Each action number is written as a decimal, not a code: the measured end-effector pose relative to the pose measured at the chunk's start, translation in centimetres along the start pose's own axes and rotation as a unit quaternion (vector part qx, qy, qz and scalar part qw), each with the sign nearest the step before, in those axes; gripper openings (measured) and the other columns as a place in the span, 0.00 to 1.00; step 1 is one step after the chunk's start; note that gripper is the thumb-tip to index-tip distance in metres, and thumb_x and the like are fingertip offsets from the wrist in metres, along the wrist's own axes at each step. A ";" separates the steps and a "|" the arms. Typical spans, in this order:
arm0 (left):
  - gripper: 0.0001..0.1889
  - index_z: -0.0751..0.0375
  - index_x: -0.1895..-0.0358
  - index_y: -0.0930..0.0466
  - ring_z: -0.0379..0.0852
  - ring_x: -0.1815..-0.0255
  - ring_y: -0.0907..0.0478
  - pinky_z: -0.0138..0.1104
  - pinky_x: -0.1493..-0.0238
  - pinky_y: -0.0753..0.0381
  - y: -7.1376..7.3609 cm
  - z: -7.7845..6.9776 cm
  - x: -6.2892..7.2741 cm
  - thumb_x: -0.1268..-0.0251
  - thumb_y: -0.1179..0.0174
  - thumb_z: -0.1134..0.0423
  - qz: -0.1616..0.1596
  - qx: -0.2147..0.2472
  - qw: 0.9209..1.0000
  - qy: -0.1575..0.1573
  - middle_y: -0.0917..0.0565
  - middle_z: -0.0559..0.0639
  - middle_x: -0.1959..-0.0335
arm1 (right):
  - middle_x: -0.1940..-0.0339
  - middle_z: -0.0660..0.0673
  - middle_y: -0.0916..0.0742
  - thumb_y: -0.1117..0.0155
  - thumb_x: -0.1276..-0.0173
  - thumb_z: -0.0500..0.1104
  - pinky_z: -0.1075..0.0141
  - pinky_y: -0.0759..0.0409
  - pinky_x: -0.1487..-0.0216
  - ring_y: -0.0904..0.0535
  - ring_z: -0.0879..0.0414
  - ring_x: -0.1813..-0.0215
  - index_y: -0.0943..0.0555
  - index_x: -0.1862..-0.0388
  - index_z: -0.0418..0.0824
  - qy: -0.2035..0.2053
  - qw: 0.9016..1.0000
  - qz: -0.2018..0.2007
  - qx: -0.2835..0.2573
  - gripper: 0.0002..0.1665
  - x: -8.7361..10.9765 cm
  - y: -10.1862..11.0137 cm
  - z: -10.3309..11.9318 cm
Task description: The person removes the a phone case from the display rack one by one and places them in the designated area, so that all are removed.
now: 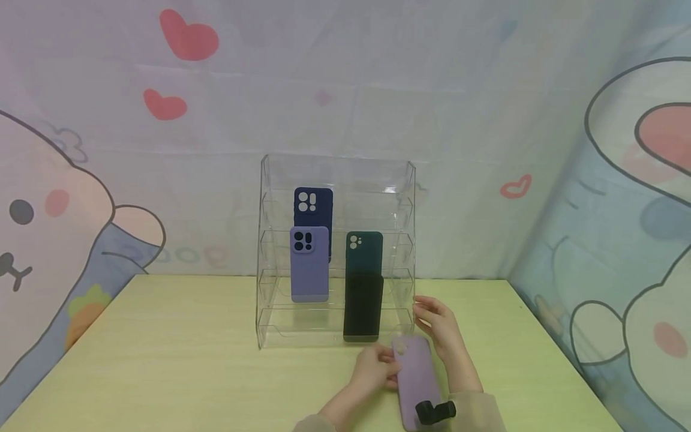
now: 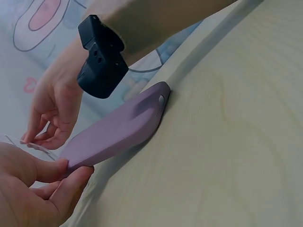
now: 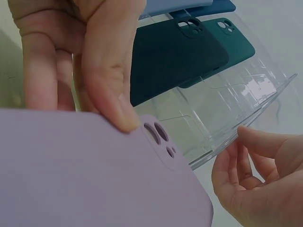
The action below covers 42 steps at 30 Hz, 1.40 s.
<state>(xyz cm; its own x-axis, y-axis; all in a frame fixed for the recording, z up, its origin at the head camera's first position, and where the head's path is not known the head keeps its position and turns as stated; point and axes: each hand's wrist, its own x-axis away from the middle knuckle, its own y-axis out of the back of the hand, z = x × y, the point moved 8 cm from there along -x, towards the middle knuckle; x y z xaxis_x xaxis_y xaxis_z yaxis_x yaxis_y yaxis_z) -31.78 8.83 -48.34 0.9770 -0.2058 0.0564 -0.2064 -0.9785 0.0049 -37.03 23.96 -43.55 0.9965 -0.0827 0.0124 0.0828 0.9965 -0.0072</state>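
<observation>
My left hand (image 1: pixel 371 367) pinches a mauve phone case (image 1: pixel 417 373) by one long edge, near its camera cutouts. In the left wrist view the case (image 2: pixel 113 127) is tilted, its far end low by the tabletop. With thumb and fingers, my right hand (image 3: pixel 265 175) holds the right side edge of a clear acrylic tiered rack (image 3: pixel 222 113). On the rack stand a navy case (image 1: pixel 321 211), a lavender case (image 1: pixel 310 273), a dark green case (image 1: pixel 364 254) and, lowest, a black-looking case (image 1: pixel 362 312) that overlaps the green one.
A pale wooden table (image 1: pixel 162 348) carries the rack. Behind it hangs a cloth backdrop (image 1: pixel 345 78) with hearts and cartoon animals, which also runs along the right side. A black wrist camera (image 2: pixel 102 61) sits on my right wrist.
</observation>
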 end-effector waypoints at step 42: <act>0.08 0.73 0.65 0.19 0.34 0.89 0.24 0.28 0.83 0.19 -0.9 0.7 0.0 0.48 0.31 0.74 -0.037 -0.110 0.993 0.000 0.16 0.50 0.82 | 0.65 0.60 0.21 0.48 0.25 0.35 0.76 0.26 0.56 0.27 0.68 0.63 0.19 0.63 0.55 -0.017 0.989 0.032 -0.146 0.16 -1.2 -0.1 -3.8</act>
<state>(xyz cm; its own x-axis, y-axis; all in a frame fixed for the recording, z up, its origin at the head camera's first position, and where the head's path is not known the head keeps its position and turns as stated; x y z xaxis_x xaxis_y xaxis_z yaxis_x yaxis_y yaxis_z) -31.59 9.70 -49.05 0.9899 -0.1330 0.0485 -0.1406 -0.9635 0.2279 -38.16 23.88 -47.41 0.9993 -0.0143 0.0354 0.0242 0.9544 -0.2977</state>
